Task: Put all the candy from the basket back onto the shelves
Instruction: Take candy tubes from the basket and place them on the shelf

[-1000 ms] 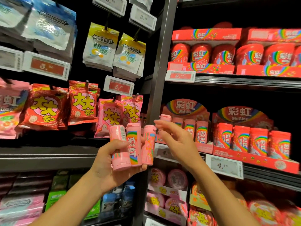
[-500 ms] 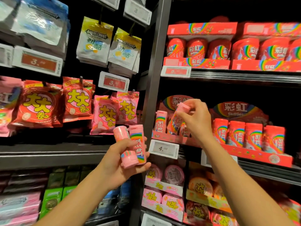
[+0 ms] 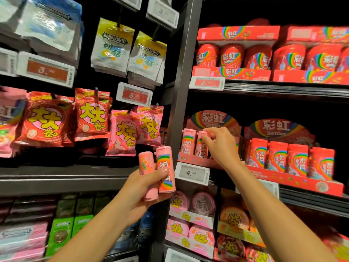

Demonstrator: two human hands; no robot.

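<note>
Standing upright in right hand [image 3: 219, 146], seemingly: pink tube [image 3: 201, 146].

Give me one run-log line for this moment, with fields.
step: shelving pink tubes | right hand: setting pink tube into shelf tray | left hand: holds two pink tubes | basket: unseen

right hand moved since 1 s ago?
Yes. The right hand went from beside the left hand's tubes up and rightward past the shelf upright, into the pink Skittles tray.
</note>
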